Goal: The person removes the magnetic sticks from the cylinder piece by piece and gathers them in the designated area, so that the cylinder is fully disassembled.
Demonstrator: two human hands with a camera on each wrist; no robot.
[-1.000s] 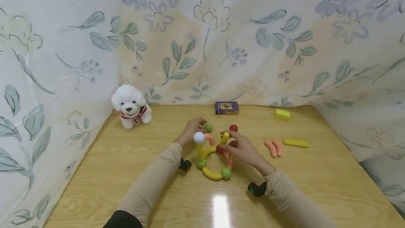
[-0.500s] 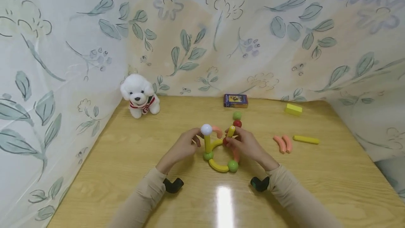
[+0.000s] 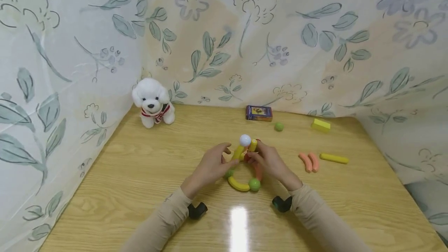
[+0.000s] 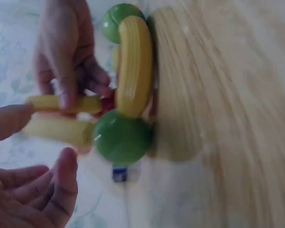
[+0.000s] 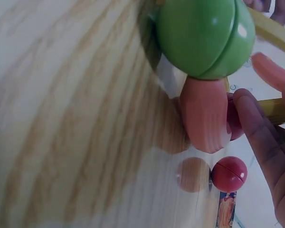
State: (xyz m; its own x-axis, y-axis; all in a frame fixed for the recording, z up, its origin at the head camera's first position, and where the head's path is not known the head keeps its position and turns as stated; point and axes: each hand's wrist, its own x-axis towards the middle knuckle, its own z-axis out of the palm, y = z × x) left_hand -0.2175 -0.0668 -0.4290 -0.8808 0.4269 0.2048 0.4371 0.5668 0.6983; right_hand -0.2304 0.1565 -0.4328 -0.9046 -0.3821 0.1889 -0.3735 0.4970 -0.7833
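A ring of curved yellow and pink sticks joined by balls, with a green ball (image 3: 254,184) at its front, lies on the table. My right hand (image 3: 274,162) pinches a yellow stick (image 3: 253,145) that stands on the ring's red ball. A second yellow stick (image 3: 238,152), topped by a white ball (image 3: 245,140), leans right from the ring's left green ball (image 4: 122,137). Around this leaning stick my left hand (image 3: 213,164) has its thumb and fingers spread apart; contact is unclear. A curved pink stick (image 5: 273,71) shows near the right fingers.
Behind the ring are a loose red ball (image 5: 229,174), a loose green ball (image 3: 279,126) and a small box (image 3: 259,113). Two curved pink sticks (image 3: 309,162), a yellow stick (image 3: 334,158) and a yellow block (image 3: 321,125) lie right. A plush dog (image 3: 152,102) sits back left.
The loose green ball has left my left hand and rolled right, past the red ball. My left hand came back to the white-topped stick, which now tilts right. My right hand keeps its pinch.
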